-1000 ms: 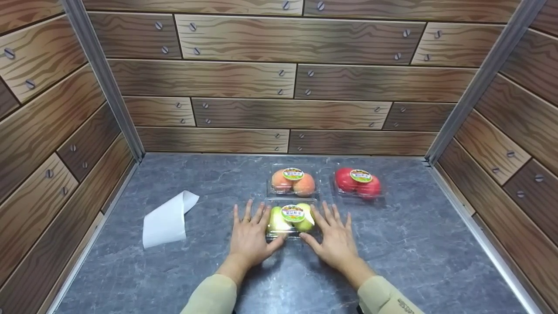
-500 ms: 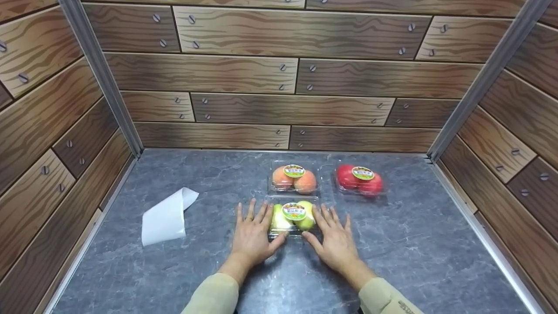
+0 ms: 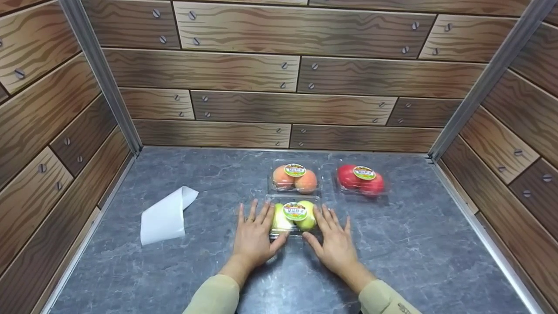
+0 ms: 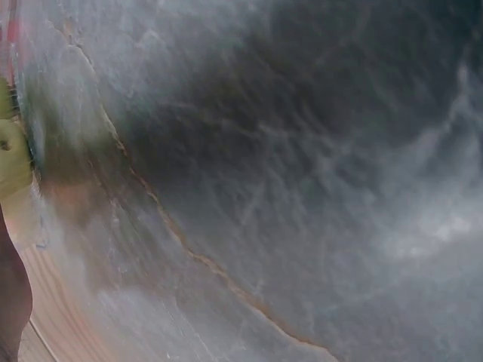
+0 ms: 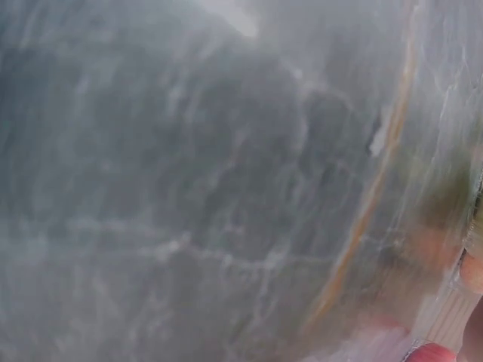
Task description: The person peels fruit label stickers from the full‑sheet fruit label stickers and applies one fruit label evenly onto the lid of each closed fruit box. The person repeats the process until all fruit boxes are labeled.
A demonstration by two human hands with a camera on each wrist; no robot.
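A clear plastic box (image 3: 294,234) holding two green apples (image 3: 307,220) under an oval label (image 3: 295,211) sits on the table between my hands. My left hand (image 3: 253,240) lies along its left side, fingers spread and straight, the thumb at the front edge. On the other side my right hand (image 3: 335,244) mirrors it, fingertips at the box's right side and thumb near the front corner. Both hands have straight fingers. In the left wrist view a green apple (image 4: 12,154) shows at the left edge; the right wrist view is mostly tabletop.
Directly behind stands a box with two peach-coloured fruits (image 3: 306,181). A box of two red fruits (image 3: 372,185) is to its right. A curled white sheet (image 3: 163,220) lies at left on the grey marbled table (image 3: 427,244). Wood-patterned walls (image 3: 244,72) enclose three sides.
The head view has tilted down slightly, so the scene sits a little higher. Both hands stay at the sides of the green apple box.
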